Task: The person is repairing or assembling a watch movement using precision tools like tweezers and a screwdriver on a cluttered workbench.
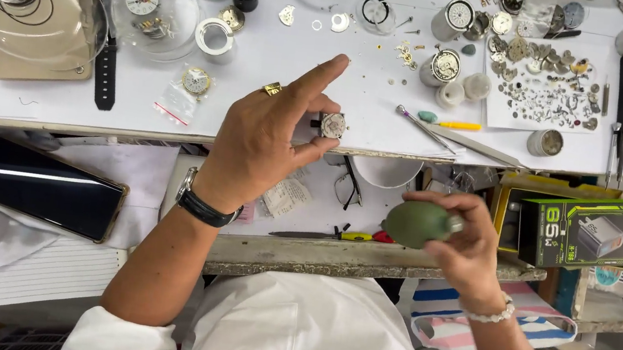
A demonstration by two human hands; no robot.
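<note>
Fingers of the left hand [256,144] pinched a small watch movement [331,124] between thumb and middle finger, with the index finger stretched out straight toward the far side. The movement sat just above the near edge of the white tabletop [286,61], close to the centre of the scene. The left hand carried a gold ring [271,88] and a black-strapped wristwatch [201,205].

The right hand [461,245] was lower and nearer, to the right of the movement and apart from it. Its fingers were wrapped round a green rubber dust blower [418,224], whose body pointed left.

On the tabletop to the right of the movement lay a pair of tweezers [481,147] and a yellow-handled tool [456,125]. Farther right, a white sheet [544,85] held many loose watch parts. At far left stood a clear dome cover [28,2]. A dark phone [41,185] lay at near left on a lower shelf.
</note>
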